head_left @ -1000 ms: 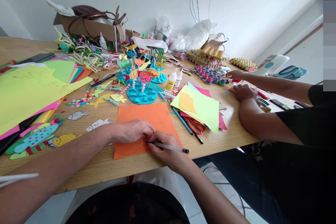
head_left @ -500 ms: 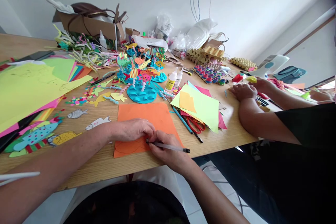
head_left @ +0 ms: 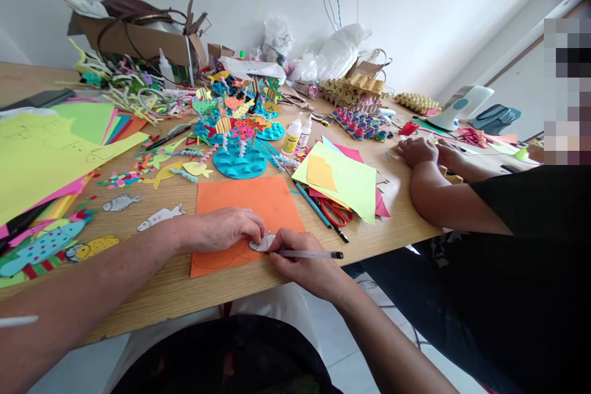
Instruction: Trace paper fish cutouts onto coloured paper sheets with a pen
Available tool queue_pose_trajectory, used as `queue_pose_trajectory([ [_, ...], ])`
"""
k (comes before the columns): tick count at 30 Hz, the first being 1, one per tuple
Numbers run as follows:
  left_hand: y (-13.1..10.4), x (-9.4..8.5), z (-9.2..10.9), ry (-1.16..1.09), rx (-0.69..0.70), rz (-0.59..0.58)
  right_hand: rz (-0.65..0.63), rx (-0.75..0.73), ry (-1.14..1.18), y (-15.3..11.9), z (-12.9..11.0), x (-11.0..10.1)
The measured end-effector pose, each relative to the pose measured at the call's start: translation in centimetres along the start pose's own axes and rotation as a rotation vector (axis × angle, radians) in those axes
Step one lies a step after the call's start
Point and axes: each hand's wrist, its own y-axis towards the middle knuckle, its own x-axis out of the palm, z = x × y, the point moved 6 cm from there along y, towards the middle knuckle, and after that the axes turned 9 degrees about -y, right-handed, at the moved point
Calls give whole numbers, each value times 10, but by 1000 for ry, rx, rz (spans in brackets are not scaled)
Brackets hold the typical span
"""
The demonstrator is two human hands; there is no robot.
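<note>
**A:** Wooden bench (head_left: 194, 286) under a plain white wall (head_left: 415, 0), and it is packed; where are the hands?

**B:** Near edge; left hand (head_left: 226, 229) lies flat on the orange paper sheet (head_left: 244, 200), fingertips pinning a small grey fish-shaped paper cutout (head_left: 261, 242) against it; its grip holds nothing, just presses down.

**A:** And the right?

**B:** Right hand (head_left: 302, 268) has its grip closed around a slim clear-barrelled pen with a black cap (head_left: 310, 253); the tip sits at the cutout's edge, the pen lying nearly level over the sheet's near right corner.

**A:** Around them?

**B:** Just beyond the sheet, a blue round corrugated disc with twisted stems (head_left: 240, 161); behind it, a cluster of bright paper fish; to the right, a lime-green paper stack (head_left: 353, 184) with red-handled scissors (head_left: 336, 214) poking out beneath; two small white glue bottles (head_left: 296, 134) stand near.

**A:** Left side?

**B:** Big yellow-green sheets (head_left: 41, 154); grey paper fish (head_left: 120, 202) loose on the wood; an open brown cardboard box (head_left: 138, 40) by the wall.

**A:** Anyone else?

**B:** A person in a black sleeve (head_left: 521, 209) on the right, forearm on the bench, hand (head_left: 415, 151) resting well apart from the orange sheet.
</note>
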Motion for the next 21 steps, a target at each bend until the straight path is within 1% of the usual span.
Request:
queue_pose_trajectory([
  [5,-1,3,4,52,19,1,-5,9,4,-2,3,-3],
  [13,-6,10,3,138,55,30,-24,36,25,-1,4,-2],
  [17,-6,11,5,184,15,22,-42,43,91,-1,5,-3],
  [19,-6,12,5,214,-21,3,-53,45,121,-1,7,-4],
  [21,-6,14,7,250,-29,-27,-60,34,148,0,7,-3],
])
